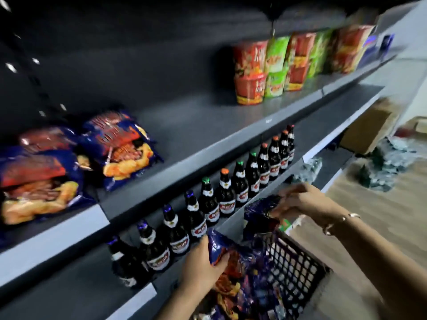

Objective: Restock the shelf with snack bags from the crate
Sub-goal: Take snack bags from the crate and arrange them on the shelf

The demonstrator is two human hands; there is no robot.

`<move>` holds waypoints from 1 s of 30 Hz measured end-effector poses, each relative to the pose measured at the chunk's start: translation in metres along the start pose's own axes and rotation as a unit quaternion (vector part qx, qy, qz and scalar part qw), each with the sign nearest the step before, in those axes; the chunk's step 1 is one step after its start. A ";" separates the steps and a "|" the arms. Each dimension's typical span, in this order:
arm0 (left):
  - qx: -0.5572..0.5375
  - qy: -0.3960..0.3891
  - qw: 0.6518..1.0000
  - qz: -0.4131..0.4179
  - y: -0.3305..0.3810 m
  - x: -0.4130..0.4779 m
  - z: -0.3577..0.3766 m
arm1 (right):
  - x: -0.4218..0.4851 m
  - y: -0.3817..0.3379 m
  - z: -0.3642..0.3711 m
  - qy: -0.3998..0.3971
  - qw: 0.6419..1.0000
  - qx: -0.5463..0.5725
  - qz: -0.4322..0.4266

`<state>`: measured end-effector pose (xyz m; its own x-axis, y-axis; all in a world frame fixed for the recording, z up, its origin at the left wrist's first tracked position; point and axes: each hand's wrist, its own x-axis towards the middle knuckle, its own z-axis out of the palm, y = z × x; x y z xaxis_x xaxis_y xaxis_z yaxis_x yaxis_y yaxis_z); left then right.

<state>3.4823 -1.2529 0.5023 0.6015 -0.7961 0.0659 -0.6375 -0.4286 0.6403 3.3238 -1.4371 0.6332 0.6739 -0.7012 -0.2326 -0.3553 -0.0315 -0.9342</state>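
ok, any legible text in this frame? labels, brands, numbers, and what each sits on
None can be read for certain.
Bottle labels: red band with white lettering, too blurred to read.
Snack bags on the shelf: print smeared, unreadable.
Cup noodles: large lettering, blurred, unreadable.
Bags in the crate, including those the left hand and right hand grip: no readable print.
Shelf edge strips: blank.

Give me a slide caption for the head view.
Both hands, left and right, grip snack bags in the crate.
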 end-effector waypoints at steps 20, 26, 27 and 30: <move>-0.092 0.299 0.948 -0.065 0.011 -0.133 -0.340 | -0.068 -0.294 0.124 -0.002 0.879 -0.288 -0.380; -0.087 0.385 0.907 -0.148 -0.022 -0.208 -0.385 | -0.069 -0.321 0.214 -0.091 0.865 -0.248 -0.426; -0.082 0.396 0.898 -0.173 -0.033 -0.221 -0.390 | -0.069 -0.323 0.231 -0.105 0.861 -0.239 -0.436; -0.096 0.448 0.859 -0.227 -0.054 -0.261 -0.405 | -0.071 -0.325 0.286 -0.156 0.862 -0.195 -0.440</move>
<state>3.5543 -0.8490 0.7607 0.9514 0.1204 0.2834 -0.1991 -0.4614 0.8645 3.5763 -1.1731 0.8757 0.9135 -0.0595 0.4024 0.2329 -0.7345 -0.6373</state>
